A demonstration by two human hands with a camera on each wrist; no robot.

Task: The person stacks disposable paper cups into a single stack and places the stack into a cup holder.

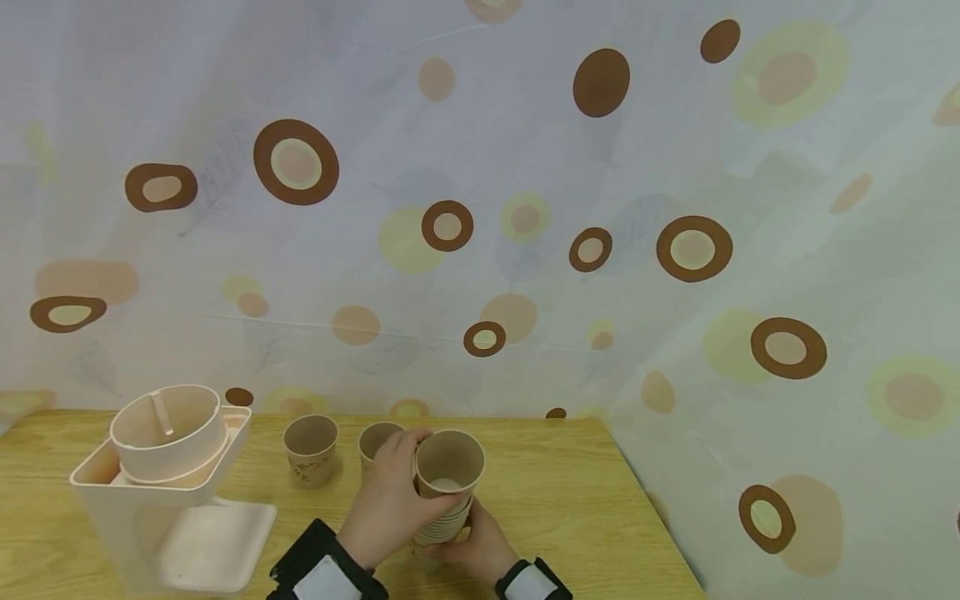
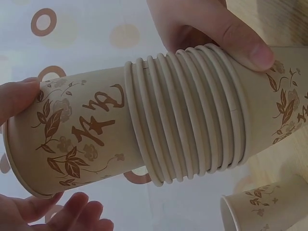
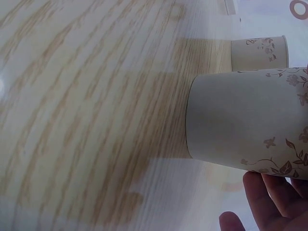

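Note:
A stack of nested paper cups [image 1: 442, 525], beige with brown floral print, is held between both hands, tilted slightly. My left hand [image 1: 392, 500] grips the topmost paper cup [image 2: 91, 130] near its rim, thumb on one side and fingers on the other. Lower down, my right hand [image 1: 480, 543] holds the stack, its thumb lying just below the ridged rims in the left wrist view. The stack's base [image 3: 202, 120] is close to the wooden table in the right wrist view; whether it touches, I cannot tell. Right-hand fingers [image 3: 274, 197] curl along the printed side.
Two single paper cups stand upright behind the hands: one cup [image 1: 311, 454] to the left, another cup [image 1: 377, 440] partly hidden by my left hand. A white plastic holder [image 1: 142, 517] with a round container and flat tray occupies the table's left. Patterned cloth [image 1: 525, 167] hangs behind.

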